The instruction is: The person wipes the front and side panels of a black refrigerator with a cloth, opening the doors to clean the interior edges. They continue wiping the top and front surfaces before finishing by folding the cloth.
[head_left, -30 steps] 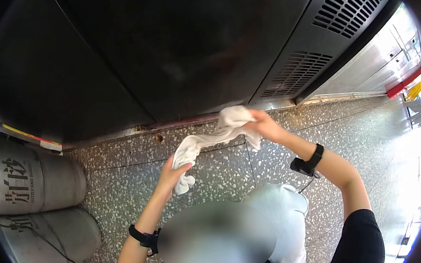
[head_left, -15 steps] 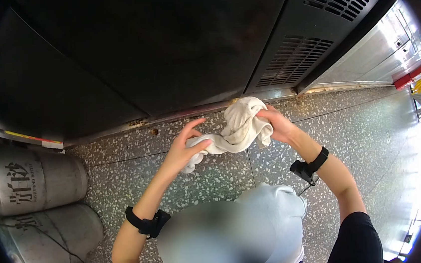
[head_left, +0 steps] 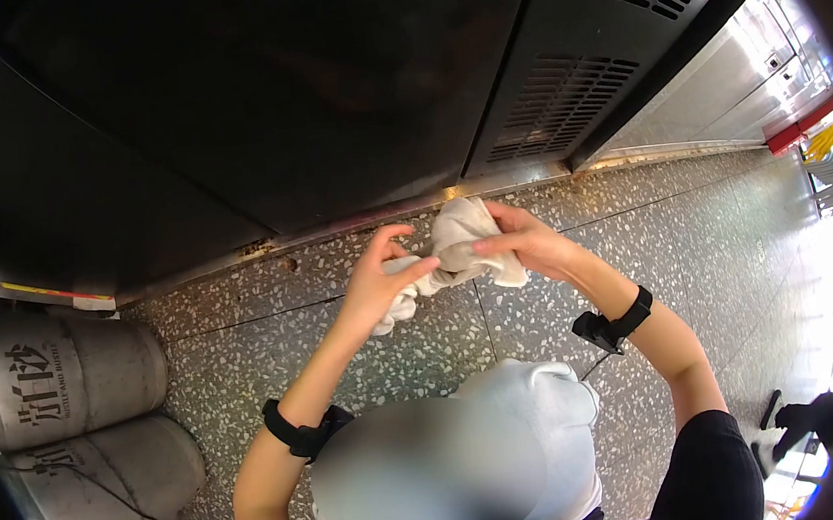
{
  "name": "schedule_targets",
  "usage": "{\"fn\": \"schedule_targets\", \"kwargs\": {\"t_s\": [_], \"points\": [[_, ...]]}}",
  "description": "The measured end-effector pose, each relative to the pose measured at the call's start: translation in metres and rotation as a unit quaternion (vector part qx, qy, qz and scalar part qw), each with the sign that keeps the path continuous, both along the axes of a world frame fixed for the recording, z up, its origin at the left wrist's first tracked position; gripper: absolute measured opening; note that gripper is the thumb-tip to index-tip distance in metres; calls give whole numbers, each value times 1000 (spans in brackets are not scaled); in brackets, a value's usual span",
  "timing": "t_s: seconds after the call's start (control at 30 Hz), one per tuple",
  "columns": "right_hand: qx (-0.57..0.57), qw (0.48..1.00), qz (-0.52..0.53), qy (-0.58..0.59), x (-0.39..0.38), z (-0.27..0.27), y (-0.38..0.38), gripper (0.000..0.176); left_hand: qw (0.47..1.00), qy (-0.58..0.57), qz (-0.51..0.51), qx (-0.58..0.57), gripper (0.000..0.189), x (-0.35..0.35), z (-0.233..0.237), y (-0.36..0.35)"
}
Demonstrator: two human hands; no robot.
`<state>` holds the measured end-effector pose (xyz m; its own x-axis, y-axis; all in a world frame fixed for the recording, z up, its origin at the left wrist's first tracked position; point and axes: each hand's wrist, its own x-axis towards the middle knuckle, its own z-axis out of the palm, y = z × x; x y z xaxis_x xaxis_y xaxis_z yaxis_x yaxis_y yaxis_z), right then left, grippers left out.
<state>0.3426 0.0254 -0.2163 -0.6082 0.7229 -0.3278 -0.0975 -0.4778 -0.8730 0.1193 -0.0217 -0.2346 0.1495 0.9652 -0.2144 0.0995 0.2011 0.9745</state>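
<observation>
A crumpled, off-white fabric cloth (head_left: 463, 226) is strung between the person's two hands, seemingly above the grey terrazzo floor speckled with pale chips (head_left: 626, 271), near the foot of a large, dark, flat-panelled appliance (head_left: 274, 104). The right hand (head_left: 534, 243) pinches the fuller, fanned-out end, thumb on the near side and fingers behind the folds. The left hand (head_left: 372, 289) has its thumb laid across the narrower, bunched end, its upper fingers arched away from the fabric; the lower fingers are hidden, so how firmly they grip cannot be told. A short tail of fabric droops below the left palm.

The cloth looks light, limp and thin, with nothing stiff or fragile about it. It should fold and twist easily, sag wherever it is unsupported, and slip little against bare fingers; whether it is damp cannot be told. A gathered fold or an edge seems the best place to take hold, one at each end, since a pinch on a single layer would leave the rest hanging loose.

Black straps carrying small devices (head_left: 630, 319) circle both forearms. To the left, two grey metal kegs (head_left: 114, 371) lie side by side; at the far right, another person's dark-clothed leg (head_left: 815, 420) shows.
</observation>
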Motion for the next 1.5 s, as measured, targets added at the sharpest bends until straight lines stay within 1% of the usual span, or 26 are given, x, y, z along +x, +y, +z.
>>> {"fn": "schedule_targets", "kwargs": {"t_s": [0.1,0.13,0.23,0.27,0.37,0.4,0.5,0.53,0.63,0.67,0.7,0.77,0.8,0.83,0.87,0.9,0.93,0.97,1.03,1.17,1.23,1.27,1.37,1.4,1.5], "points": [[-82,996,-8,28,-10,3,-2,50,1000,8,-3,24,24,9,-14,3],[-58,998,-11,12,-13,1,-5,45,1000,-1,28,13,21,9,-16,4],[-22,992,37,-117,-3,-10,-3,38,998,-33,54,-21,18,3,-8,1],[-32,967,83,-239,1,-11,-2,33,998,-10,55,4,17,1,-11,-1],[43,986,59,-149,6,2,-14,31,998,27,9,56,19,-5,-24,1],[105,991,7,-86,5,6,-15,31,992,-74,-40,-94,23,-6,-14,6],[161,976,-143,29,1,34,-14,43,959,-182,-124,-180,30,11,10,20],[145,980,-125,59,-1,47,-10,59,958,-172,-154,-169,39,21,17,24],[216,966,-143,10,-5,50,2,67,943,-157,-247,-155,50,47,27,39],[241,960,-136,-33,-3,52,7,68,942,-166,-232,-175,49,55,29,41],[256,949,-158,-92,-3,59,7,63,945,-180,-204,-181,49,62,32,42],[356,907,-194,-114,2,58,17,52,944,-211,-167,-191,49,71,38,40],[524,795,-221,-209,8,64,26,49,939,-227,-173,-192,49,74,36,42],[662,643,-230,-309,12,72,34,46,931,-245,-186,-195,49,75,32,45],[700,599,-275,-275,8,87,40,35,927,-271,-173,-193,49,77,35,47],[767,520,-286,-245,6,109,49,31,921,-298,-161,-190,49,79,41,50],[823,430,-301,-219,4,132,56,27,924,-314,-164,-143,49,83,45,53],[861,381,-299,-155,1,139,70,27,926,-329,-156,-99,49,87,48,57],[904,252,-318,-138,-7,156,86,22,919,-372,-117,-54,48,94,55,64],[907,255,-319,-103,-21,164,120,17,915,-362,-155,-83,47,90,73,81],[906,255,-324,-100,-20,172,117,18,915,-353,-175,-88,45,86,75,88],[888,295,-329,-125,-15,173,104,17,925,-331,-160,-91,42,83,68,89],[871,253,-387,-167,-18,167,103,20,931,-317,-161,-85,49,84,59,83],[885,248,-372,-131,-16,163,115,21,924,-328,-170,-96,50,84,54,83],[914,204,-339,-87,-18,154,131,20,913,-364,-139,-123,52,89,51,80]]}}
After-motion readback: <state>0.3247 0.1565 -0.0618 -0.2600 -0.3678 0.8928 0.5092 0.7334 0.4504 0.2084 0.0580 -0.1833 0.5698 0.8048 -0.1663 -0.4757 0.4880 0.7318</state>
